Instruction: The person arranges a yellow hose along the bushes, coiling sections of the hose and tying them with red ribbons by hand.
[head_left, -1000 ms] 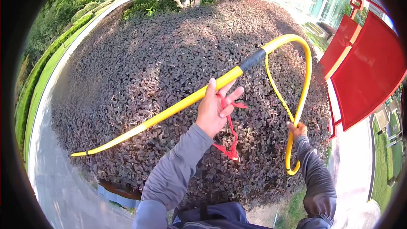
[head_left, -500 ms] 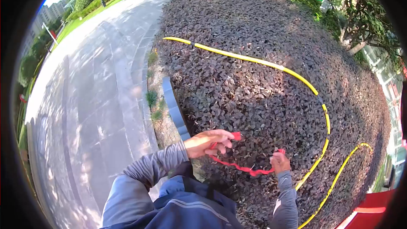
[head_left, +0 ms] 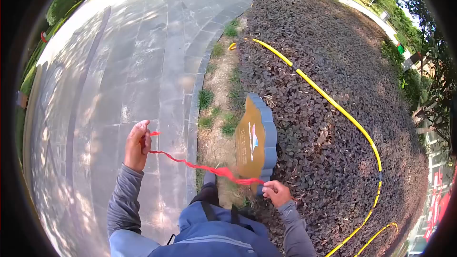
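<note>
A thin, twisted red strip (head_left: 209,168) is stretched between my two hands. My left hand (head_left: 137,145), raised over the pavement, is closed on one end, and a short red tail sticks out past its fingers. The other end is pinched in my right hand (head_left: 276,193), lower and to the right, beside the foot of the brown sign. A long yellow hose-like pole (head_left: 340,109) with dark bands lies curved on top of the dark purple hedge, away from both hands.
A brown sign (head_left: 251,138) with a scalloped grey edge stands at the border of the hedge (head_left: 314,62). Grey paving (head_left: 138,90) spreads on the left, with a strip of soil and grass tufts (head_left: 216,128) between. Trees stand at the far right.
The yellow pole, held a second ago, has been let go onto the hedge. My hands now hold the red strip and have drawn it straighter. The view has swung left towards the paving.
</note>
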Demonstrator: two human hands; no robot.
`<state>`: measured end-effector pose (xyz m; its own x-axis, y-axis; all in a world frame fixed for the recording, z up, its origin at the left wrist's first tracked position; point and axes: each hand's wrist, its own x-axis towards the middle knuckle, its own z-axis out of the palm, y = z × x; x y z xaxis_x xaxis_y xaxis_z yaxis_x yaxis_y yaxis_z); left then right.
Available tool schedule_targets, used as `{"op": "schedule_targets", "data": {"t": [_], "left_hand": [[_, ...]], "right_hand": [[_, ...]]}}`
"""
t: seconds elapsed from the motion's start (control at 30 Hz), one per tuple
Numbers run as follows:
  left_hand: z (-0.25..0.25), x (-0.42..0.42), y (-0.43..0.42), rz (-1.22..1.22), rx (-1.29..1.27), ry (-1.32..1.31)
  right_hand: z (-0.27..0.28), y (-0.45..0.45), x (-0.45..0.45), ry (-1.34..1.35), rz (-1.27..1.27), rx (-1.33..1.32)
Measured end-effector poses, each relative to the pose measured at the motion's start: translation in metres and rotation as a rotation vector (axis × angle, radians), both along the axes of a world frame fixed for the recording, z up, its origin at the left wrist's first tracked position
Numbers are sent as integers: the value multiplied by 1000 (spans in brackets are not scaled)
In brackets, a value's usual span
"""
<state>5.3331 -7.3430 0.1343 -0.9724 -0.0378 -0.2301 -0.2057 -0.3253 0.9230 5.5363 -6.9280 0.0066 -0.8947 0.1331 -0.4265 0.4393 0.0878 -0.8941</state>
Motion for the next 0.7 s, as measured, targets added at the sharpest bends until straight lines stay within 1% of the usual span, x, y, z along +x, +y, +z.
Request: {"op": "schedule_targets", "data": {"t": [0.03,0.1,0.13,0.17,0.2,0.23,0.27,0.3,0.33,0.4,0.43,0.5,0.53,0.6,0.63,0.67,0.7], "left_hand": [[3,-9,-27,61,-87,34],[2,-22,-79,159,-239,63],[-3,-26,-99,157,-240,66],[-12,-27,-118,150,-381,-13],[-21,-29,-134,145,-527,-86],[-35,-29,-145,61,-587,-110],[-68,-30,-162,-40,-612,-98],[-80,-30,-164,-176,-652,-191],[-100,-30,-166,-299,-659,-288],[-130,-33,-161,-549,-758,-316],[-123,-41,-150,-645,-851,-365],[-130,-65,-141,-682,-977,-410],[-143,-78,-147,-679,-970,-403],[-180,-109,-169,-650,-1010,-472],[-198,-128,-181,-647,-1009,-458],[-216,-149,-195,-661,-1068,-506],[-229,-170,-204,-674,-1131,-556]], "right_hand": [[-1,-18,-19,-79,-7,-51],[-9,-54,-68,-60,36,-89],[-8,-73,-93,-31,145,-62],[-6,-91,-113,-2,252,-41],[-4,-108,-134,5,247,-52],[-1,-123,-156,37,338,-29],[1,-137,-177,68,429,-5],[2,-147,-197,75,429,-14],[2,-154,-216,75,488,20],[-10,-160,-248,100,573,59],[-18,-160,-264,96,577,63],[-30,-158,-303,28,654,102],[-32,-157,-323,-29,642,59],[-42,-154,-369,-61,653,59],[-50,-152,-393,-99,665,45],[-68,-149,-420,-95,666,28],[-75,-148,-452,-86,661,29]]}}
